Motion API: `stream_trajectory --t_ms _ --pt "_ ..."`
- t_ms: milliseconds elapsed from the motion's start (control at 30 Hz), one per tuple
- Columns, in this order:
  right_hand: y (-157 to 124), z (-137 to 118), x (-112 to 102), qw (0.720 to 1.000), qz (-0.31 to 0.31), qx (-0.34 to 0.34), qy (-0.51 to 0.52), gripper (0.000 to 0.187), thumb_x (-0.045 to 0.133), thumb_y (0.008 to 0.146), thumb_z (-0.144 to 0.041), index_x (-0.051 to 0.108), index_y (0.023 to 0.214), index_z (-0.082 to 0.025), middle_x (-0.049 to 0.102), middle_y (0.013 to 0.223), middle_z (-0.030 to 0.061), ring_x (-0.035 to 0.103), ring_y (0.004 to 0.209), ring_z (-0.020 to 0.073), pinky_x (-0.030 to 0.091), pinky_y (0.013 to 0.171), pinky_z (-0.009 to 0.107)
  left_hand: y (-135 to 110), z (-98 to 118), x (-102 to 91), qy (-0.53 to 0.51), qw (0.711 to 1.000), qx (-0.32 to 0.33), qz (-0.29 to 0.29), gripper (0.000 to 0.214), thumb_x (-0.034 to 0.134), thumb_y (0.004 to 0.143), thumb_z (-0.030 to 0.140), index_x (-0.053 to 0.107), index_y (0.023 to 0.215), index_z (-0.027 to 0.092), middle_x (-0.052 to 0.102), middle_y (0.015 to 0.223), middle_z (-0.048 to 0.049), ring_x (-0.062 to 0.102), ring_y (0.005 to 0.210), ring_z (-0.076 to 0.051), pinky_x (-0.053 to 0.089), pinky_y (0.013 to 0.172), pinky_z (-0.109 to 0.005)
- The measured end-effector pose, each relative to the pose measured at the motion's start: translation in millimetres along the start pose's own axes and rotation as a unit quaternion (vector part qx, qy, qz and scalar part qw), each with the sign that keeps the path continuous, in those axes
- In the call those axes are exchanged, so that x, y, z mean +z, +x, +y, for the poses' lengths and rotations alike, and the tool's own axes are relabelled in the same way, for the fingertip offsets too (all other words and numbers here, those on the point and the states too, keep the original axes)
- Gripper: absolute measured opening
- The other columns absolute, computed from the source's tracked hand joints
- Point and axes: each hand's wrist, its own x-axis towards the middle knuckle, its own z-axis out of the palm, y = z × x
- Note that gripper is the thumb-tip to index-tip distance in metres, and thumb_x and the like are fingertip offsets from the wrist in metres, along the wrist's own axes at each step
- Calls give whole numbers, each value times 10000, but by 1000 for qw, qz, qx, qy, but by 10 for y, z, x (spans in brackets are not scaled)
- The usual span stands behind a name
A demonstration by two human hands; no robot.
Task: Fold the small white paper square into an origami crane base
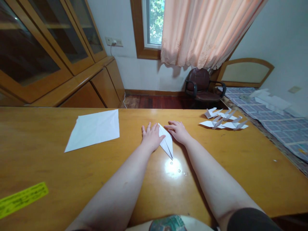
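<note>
A narrow folded white paper piece (166, 143) lies on the wooden table (48, 166), its point toward me. My left hand (151, 137) lies flat on its left side, fingers stretched out and thumb across the paper. My right hand (177, 131) presses its right upper edge, fingers spread and reaching left over the fold. Neither hand lifts the paper.
A flat white paper sheet (94, 129) lies to the left. Several folded paper cranes (223, 121) sit at the table's far right. A yellow-green ruler (21, 199) lies near the front left edge. Beyond the table stand a dark chair (204, 85), a wooden cabinet (48, 57) and a bed (276, 118).
</note>
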Motion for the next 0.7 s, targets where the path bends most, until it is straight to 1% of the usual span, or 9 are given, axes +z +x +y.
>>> stream_trajectory --t_ms 133,233,333,467,567,633,700 --pt "-11 -46 12 999 -37 -8 -11 352 457 960 -380 615 1273 -348 479 1460 47 345 1384 288 185 1139 573 -4 15 1 13 1000 1 -8 672 378 911 582 333 1487 238 312 1569 -77 153 1465 -355 77 1147 -654" --pt "-24 -85 6 998 -53 -7 -26 389 450 959 -419 571 1323 -356 429 1498 55 304 1406 313 177 1135 587 -7 24 5 22 1000 -3 -10 691 336 921 588 305 1502 215 304 1572 -71 156 1467 -341 72 1153 -646" --pt "-36 -115 -3 997 -65 -9 -38 417 456 955 -436 531 1359 -369 387 1523 69 281 1415 334 181 1124 605 -6 24 17 28 1000 2 -11 703 309 928 589 262 1520 212 298 1574 -71 161 1467 -335 66 1149 -652" --pt "-38 -116 0 998 -55 -10 -31 409 466 950 -438 547 1345 -372 403 1512 76 293 1410 345 197 1115 615 -2 18 39 36 999 12 -11 676 289 934 584 289 1512 233 292 1577 -68 150 1470 -335 54 1146 -654" --pt "-28 -64 -12 999 -30 -28 -12 348 482 944 -410 651 1238 -332 493 1441 78 362 1374 324 232 1120 586 4 10 50 39 999 2 -21 692 284 928 593 265 1522 239 261 1589 -64 115 1475 -349 48 1145 -656" --pt "-20 -5 -36 997 -13 -70 10 299 498 934 -385 748 1061 -283 583 1345 76 437 1320 296 292 1117 526 6 7 51 38 999 -7 -29 714 278 920 609 238 1531 241 239 1597 -57 87 1477 -361 46 1142 -663" --pt "-16 62 -65 993 3 -108 40 290 525 916 -370 787 879 -250 641 1266 69 490 1273 282 356 1092 468 7 9 44 37 999 -15 -33 735 272 913 621 223 1536 235 220 1602 -50 60 1479 -365 39 1141 -667"
